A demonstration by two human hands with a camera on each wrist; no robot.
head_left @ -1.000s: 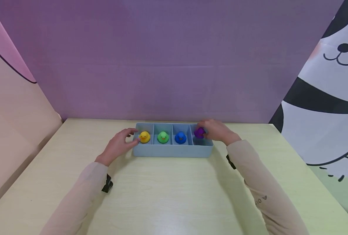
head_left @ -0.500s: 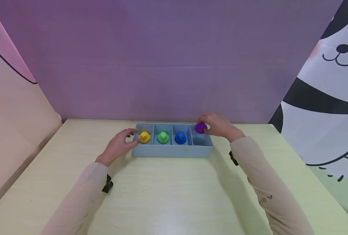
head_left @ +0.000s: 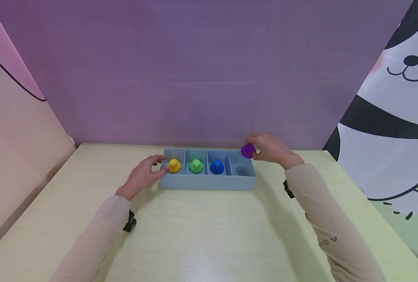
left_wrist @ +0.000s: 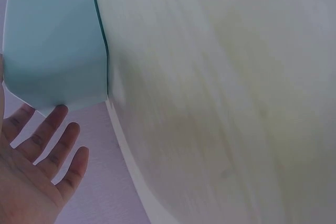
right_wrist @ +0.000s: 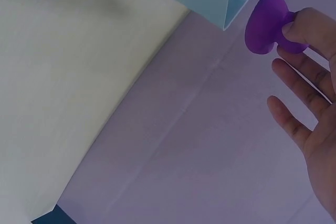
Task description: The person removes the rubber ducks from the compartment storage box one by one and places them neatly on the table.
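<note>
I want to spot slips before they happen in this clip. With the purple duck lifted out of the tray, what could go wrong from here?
The right hand pinches the purple duck only at the fingertips, other fingers spread, so it might slip and drop. It hangs over the blue tray at its far right corner; a fall could bounce off the rim. The left hand merely touches the tray's end, so a bump might shift it.

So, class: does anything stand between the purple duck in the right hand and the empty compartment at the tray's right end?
Nothing visible does. The right hand pinches the purple duck above the tray, at its far right corner; the empty compartment lies open just below.
</note>
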